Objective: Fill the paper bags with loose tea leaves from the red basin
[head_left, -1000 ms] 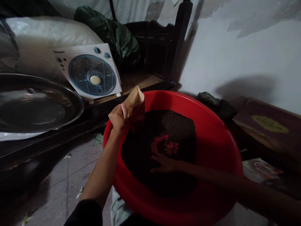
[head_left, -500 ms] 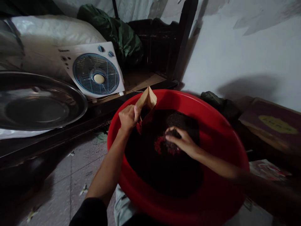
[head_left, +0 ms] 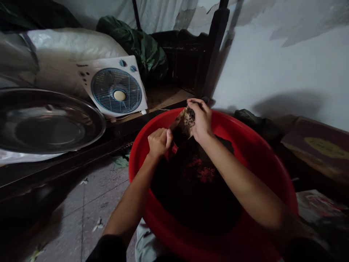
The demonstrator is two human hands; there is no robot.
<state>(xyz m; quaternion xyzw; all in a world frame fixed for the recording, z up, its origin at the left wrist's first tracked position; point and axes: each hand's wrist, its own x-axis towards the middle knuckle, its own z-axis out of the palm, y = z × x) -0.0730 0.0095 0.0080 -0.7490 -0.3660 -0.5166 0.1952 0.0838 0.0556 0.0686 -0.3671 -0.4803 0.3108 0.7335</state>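
Note:
A brown paper bag is held open above a large red plastic tub. My left hand is closed round the bag's near left edge, thumb on top. My right hand is cupped at the bag's mouth with a handful of dark, loose, dry-looking bits, some of them against the paper inside. A wide heap of the same dark bits covers the tub's bottom, with red showing through in the middle. What lies deep in the bag is too dark to see.
A white box fan stands on a dark wooden ledge behind the tub, beside a wide steel basin at left. A purple carton lies at right near the wall. Small pale scraps are on the tiled floor.
My right hand has risen from the heap to the bag's mouth, carrying a handful of dark bits. My left hand still grips the bag, now tilted toward the right hand.

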